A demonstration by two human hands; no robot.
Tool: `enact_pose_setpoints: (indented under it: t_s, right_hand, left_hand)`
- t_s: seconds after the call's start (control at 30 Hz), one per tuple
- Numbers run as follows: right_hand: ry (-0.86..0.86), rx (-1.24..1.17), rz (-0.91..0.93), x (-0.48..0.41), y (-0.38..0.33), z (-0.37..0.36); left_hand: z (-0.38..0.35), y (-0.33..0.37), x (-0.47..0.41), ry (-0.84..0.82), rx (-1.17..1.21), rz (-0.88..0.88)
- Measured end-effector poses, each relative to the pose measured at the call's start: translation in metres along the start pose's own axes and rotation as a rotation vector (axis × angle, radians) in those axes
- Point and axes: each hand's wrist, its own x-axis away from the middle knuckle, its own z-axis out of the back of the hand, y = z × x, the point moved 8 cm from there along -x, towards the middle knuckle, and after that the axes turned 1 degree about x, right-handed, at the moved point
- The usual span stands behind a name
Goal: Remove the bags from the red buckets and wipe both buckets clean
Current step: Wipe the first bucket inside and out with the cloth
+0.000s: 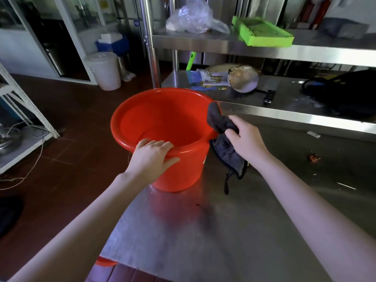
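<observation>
Both hands work one red bucket (162,123), which stands bagless on the steel table (223,231). The left hand (152,157) hooks its fingers over the near rim, thumb outside, likely to stop the bucket sliding. Across the mouth from those fingers, the right hand (246,139) clutches a dark cloth (219,121) against the rim, ready for wiping. Behind the left wrist, a red sliver (105,262) may be the second bucket. Beyond the fingertips are steel shelves (264,49), a crumpled clear bag (193,17) and the brown floor (71,110).
</observation>
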Motion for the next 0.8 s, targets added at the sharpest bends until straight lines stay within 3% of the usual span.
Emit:
enact_pose_setpoints:
  t_s: [0.2,0.3,0.43,0.53,0.67,0.8]
  right_hand:
    - [0.103,-0.221,-0.112,0.006,0.004,0.023]
    - [0.118,-0.418,-0.17,0.003,-0.011,0.02]
    - [0.076,-0.548,-0.07,-0.005,-0.049,-0.006]
    - [-0.05,-0.338,0.112,-0.004,-0.082,-0.046]
    - [-0.25,0.34,0.321,0.011,-0.1,-0.121]
    - [-0.242,0.345,0.374,0.015,-0.12,-0.151]
  left_hand:
    - [0.048,-0.021,0.004,0.309,0.219,-0.089]
    - [0.064,-0.053,-0.003,0.352,0.374,0.138]
    - [0.058,-0.086,0.0,0.346,0.551,0.374]
    - [0.039,-0.097,0.011,0.339,0.644,0.5]
    - [0.013,-0.109,0.026,0.325,0.716,0.641]
    - [0.0,-0.116,0.033,0.304,0.831,0.688]
